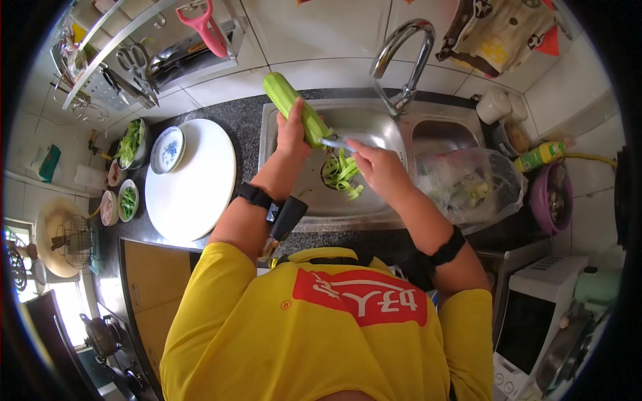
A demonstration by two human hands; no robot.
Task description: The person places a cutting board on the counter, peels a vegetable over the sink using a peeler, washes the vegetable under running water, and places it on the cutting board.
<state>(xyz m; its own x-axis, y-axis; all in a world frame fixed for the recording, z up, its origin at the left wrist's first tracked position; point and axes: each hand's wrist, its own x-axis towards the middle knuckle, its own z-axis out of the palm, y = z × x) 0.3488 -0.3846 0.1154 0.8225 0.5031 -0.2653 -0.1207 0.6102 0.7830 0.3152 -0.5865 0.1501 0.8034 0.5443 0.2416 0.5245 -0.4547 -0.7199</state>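
My left hand [292, 136] is wrapped round a long green gourd [283, 92], held at a slant over the left sink basin [384, 137]. My right hand [380, 168] grips a peeler [338, 144] with a pale blue-grey handle. Its head lies against the gourd's lower end; the blade is too small to make out. Below, thin green peel strips [342, 175] are piled over the drain of the basin.
A chrome faucet [404, 100] arches behind the sink. To the right are a clear plastic bag [478, 180] with green scraps and a purple basin [552, 200]. On the left, a white round board [194, 200] carries a patterned bowl [167, 150]; bowls of cut food stand beyond.
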